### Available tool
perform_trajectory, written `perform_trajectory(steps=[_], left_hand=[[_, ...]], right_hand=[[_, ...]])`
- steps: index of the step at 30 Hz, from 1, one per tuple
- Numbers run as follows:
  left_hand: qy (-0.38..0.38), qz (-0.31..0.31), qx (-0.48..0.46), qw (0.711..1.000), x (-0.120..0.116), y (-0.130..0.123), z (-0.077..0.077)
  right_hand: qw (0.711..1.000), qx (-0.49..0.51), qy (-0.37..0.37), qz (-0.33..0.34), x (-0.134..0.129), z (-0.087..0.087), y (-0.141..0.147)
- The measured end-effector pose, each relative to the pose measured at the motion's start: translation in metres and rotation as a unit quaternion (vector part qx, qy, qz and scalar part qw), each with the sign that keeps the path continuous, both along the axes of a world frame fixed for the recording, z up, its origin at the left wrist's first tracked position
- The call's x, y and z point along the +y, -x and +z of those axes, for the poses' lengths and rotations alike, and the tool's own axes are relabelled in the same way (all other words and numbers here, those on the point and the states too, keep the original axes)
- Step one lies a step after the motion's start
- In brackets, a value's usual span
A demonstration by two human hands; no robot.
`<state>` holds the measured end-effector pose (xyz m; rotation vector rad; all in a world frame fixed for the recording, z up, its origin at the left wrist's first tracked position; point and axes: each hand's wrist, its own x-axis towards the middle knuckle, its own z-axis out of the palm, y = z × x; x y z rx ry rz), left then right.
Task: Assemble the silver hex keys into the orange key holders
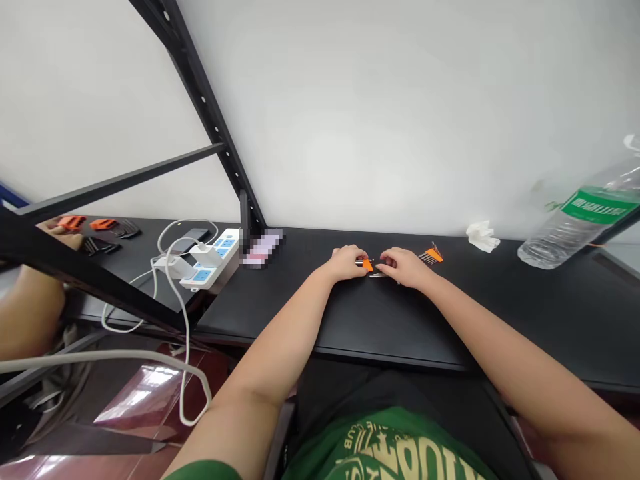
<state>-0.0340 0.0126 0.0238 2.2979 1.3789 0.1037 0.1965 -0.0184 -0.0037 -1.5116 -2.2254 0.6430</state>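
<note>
My left hand [347, 263] has its fingers closed on a small orange holder [368, 265] with thin metal pieces in it, above the black table [300, 300]. Facing it from the right, my right hand [400, 265] has thumb and fingers bent together near the holder; whatever lies between its fingertips is too small to make out. Thin silvery rods [379, 275] show just below the fingertips. To the right of my right hand, a second orange holder [434, 255] with several thin metal rods lies on the table.
A white power strip [213, 260] with plugs and cables stands at the left, beside a black metal frame [210, 107]. Crumpled tissue [483, 236] and a tilted plastic bottle [575, 223] are at the right. Another person's hand [63, 233] holds something orange at the far left.
</note>
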Motion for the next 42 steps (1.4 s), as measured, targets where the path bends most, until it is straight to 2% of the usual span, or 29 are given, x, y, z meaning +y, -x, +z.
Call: perform_trajectory(steps=[4, 8, 17, 21, 26, 36, 42], left_hand=[[-0.005, 0.001, -0.003, 1.0, -0.001, 0.0, -0.002], [-0.016, -0.006, -0.002, 1.0, -0.002, 0.001, -0.005], [-0.054, -0.026, 0.034, 0.998, -0.003, -0.005, -0.003], [-0.064, -0.031, 0.043, 0.997, -0.005, -0.005, -0.001], [-0.052, -0.018, 0.052, 0.997, -0.001, -0.003, -0.001], [-0.051, -0.007, 0.031, 0.998, 0.002, 0.0, -0.008], [-0.046, 0.0, 0.026, 0.999, 0.005, 0.0, -0.008]], right_hand=[[0.998, -0.06, 0.012, 0.027, 0.015, 0.0, 0.026], [0.995, -0.092, 0.009, 0.047, 0.024, 0.0, 0.037], [0.989, -0.145, 0.02, -0.023, 0.021, 0.003, 0.042], [0.982, -0.177, 0.025, -0.058, 0.021, 0.004, 0.032], [0.972, -0.205, 0.033, -0.108, 0.019, 0.005, 0.006], [0.971, -0.183, 0.063, -0.141, 0.017, 0.008, -0.008], [0.976, -0.123, 0.092, -0.152, 0.012, 0.005, -0.023]])
